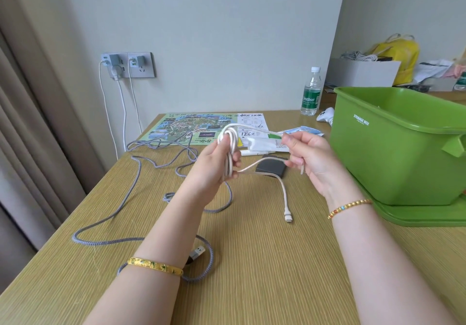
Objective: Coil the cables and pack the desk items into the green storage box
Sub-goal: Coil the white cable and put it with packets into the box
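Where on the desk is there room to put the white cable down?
Bare desk lies between the forearms, bordered by the grey braided cable leftward and the green storage box rightward. It's crowded farther back, around the black pad and the map.

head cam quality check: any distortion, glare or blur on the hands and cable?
Head view: wide-angle bowing at the edges, curtain and green storage box lean outward; soft even daylight, faint shadows; mild sheen on the desk; left hand, right hand and white cable reasonably sharp, no motion blur.
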